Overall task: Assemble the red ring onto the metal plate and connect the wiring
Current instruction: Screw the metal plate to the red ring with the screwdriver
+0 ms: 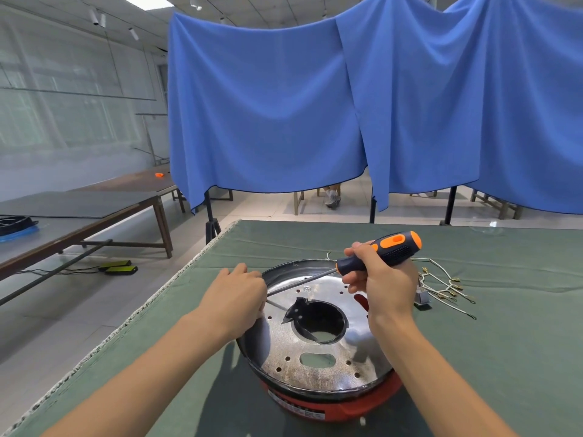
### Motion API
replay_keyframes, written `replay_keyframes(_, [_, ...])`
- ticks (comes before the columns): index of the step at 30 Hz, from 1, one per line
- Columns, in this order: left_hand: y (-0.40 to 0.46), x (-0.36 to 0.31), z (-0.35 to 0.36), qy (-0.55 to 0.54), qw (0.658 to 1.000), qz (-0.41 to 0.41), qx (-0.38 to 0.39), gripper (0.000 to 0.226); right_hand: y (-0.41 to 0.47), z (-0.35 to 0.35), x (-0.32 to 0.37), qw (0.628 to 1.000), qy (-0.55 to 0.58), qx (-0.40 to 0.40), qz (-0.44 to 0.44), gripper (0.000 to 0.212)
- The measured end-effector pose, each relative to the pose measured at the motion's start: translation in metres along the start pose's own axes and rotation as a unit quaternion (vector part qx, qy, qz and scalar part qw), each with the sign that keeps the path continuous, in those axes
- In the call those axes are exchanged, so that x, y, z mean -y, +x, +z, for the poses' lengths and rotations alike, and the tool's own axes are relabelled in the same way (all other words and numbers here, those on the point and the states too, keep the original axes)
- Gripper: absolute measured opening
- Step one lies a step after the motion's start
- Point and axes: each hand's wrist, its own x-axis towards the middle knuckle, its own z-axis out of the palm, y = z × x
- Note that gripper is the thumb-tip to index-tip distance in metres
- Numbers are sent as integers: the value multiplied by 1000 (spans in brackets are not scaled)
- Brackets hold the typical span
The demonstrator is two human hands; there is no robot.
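A shiny round metal plate [315,357] with a large centre hole and small holes lies upside down on the green table. Under its near edge sits the red ring [340,403]. My right hand [381,285] grips the black-and-orange handle of a screwdriver [388,252]; its shaft slants down-left across the plate to my left hand [235,296]. That hand rests at the plate's left rim with fingers curled round the shaft's tip end; the tip is hidden. A bundle of white wires [448,287] with brass terminals lies to the right of the plate.
The table's green cloth [504,357] reaches to a left edge near my left forearm. A small grey part [422,298] sits beside the wires. Blue curtains [315,105] hang behind the table. Long benches [79,209] stand at the left.
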Motion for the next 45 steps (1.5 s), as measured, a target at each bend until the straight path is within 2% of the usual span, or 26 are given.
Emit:
replay_keyframes(10, [-4, 3, 4, 67, 996, 60, -2, 15, 1, -1, -1, 1000, 0, -5, 1, 17])
replay_keyframes(15, [4, 3, -1, 46, 997, 44, 33, 11, 3, -2, -3, 1000, -5, -11, 4, 12])
replay_keyframes(19, [9, -1, 3, 78, 994, 58, 46, 29, 2, -2, -3, 1000, -4, -8, 3, 14])
replay_keyframes(23, [8, -4, 11, 110, 991, 75, 27, 9, 2, -2, -2, 1000, 0, -8, 5, 14])
replay_keyframes(33, [5, -5, 6, 67, 996, 52, 18, 11, 2, -3, -2, 1000, 2, -13, 6, 16])
replay_keyframes(39, [5, -6, 1, -20, 997, 40, 62, 6, 1, -2, -2, 1000, 2, -12, 7, 22])
replay_keyframes(42, [3, -4, -1, -83, 994, 34, 59, 8, 1, -2, -1, 1000, 8, -13, 9, 27])
replay_keyframes(45, [1, -2, -1, -126, 991, 28, 37, 13, 1, -2, -1, 1000, 6, -15, 10, 22])
